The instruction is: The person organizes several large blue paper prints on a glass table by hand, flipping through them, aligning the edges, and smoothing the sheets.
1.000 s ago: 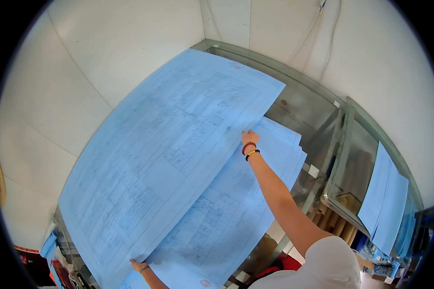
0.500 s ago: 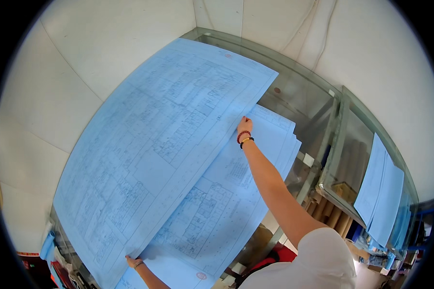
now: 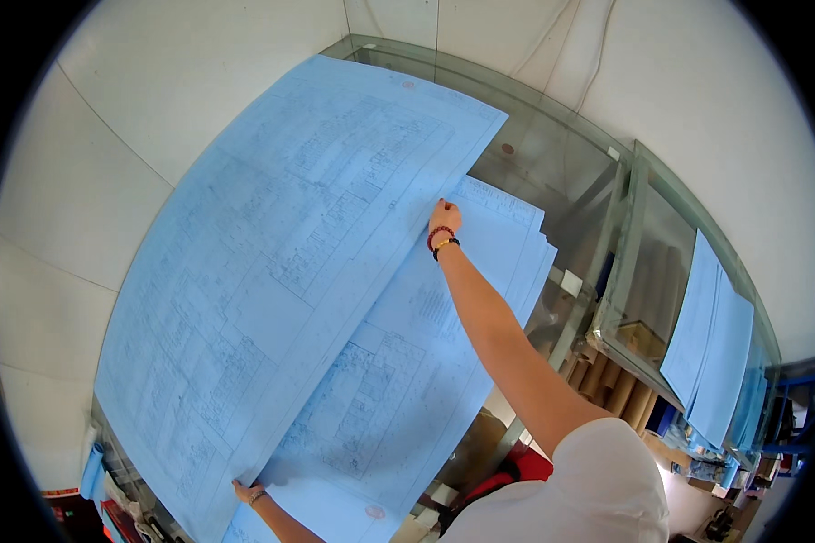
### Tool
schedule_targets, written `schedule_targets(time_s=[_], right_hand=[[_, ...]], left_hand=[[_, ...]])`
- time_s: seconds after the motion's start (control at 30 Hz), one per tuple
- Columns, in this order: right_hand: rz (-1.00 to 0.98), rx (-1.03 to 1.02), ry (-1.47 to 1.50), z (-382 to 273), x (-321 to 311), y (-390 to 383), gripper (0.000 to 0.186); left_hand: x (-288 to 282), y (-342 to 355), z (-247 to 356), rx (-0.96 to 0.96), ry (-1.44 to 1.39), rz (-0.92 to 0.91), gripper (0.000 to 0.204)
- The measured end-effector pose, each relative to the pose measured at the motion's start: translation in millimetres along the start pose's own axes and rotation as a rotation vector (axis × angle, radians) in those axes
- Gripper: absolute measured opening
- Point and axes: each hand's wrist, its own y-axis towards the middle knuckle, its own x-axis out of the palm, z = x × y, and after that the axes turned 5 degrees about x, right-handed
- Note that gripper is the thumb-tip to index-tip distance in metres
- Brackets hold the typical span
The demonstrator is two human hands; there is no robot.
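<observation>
Large blue drawing sheet fills the left and centre of the frame, slanting from upper centre to the lower edge and overlapping more printed blue sheets. At its right-hand edge, just above the frame's middle, the right hand is curled, gripping the margin between thumb and fingers; its arm reaches up and leftward, nearly straight, from a white sleeve at lower right. The left hand, at lower left of centre, pinches the same edge, its forearm rising from the bottom.

Beneath lies a glass tabletop, bare at upper centre. Toward the right, a second glass panel bears loose blue sheets, with brown tubes below. Pale walls run behind, a thin cable hanging at upper right.
</observation>
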Motion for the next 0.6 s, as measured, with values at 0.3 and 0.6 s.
schedule_targets(time_s=[0.3,0.6], right_hand=[[-0.163,0.127,-0.032,-10,-3,8,0.026],[-0.17,0.05,0.109,14,-12,-24,0.056]], left_hand=[[2,0,1,-0.04,-0.082,-0.06,0.043],[17,-35,42,0.17,0.023,-0.328,0.032]])
